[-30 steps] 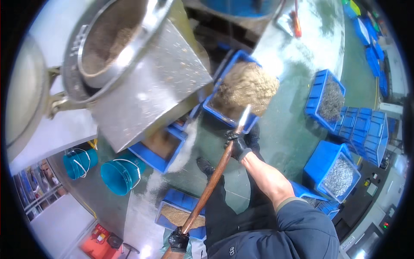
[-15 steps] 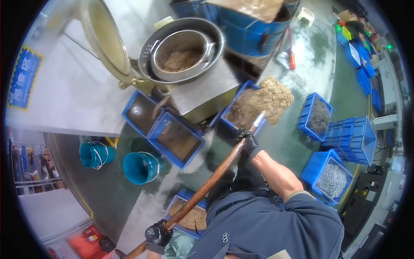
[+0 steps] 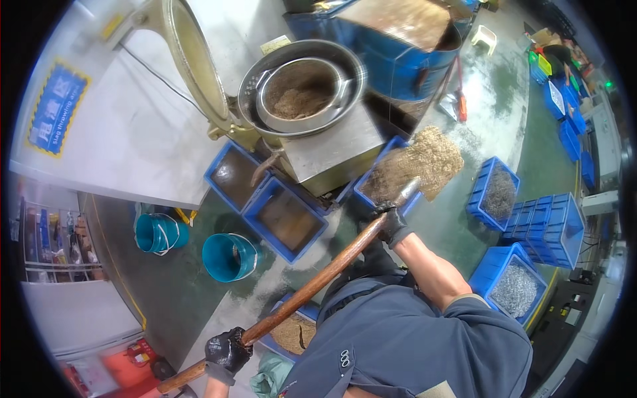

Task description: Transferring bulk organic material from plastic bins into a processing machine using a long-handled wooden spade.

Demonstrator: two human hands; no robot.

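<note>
Left hand (image 3: 229,349) and right hand (image 3: 392,224) clamp the shovel (image 3: 312,284), whose tan shavings (image 3: 431,158), heaped at the far end, could spill onto the floor (image 3: 443,222) if it tilts.

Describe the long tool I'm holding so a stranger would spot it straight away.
Start at the steel machine, then look down to the person in grey-blue. The wooden-handled tool slants through their black-gloved left hand and right hand, its metal end at the tan heap. Its brown wood sets it apart from the orange-red tool beyond.
</note>
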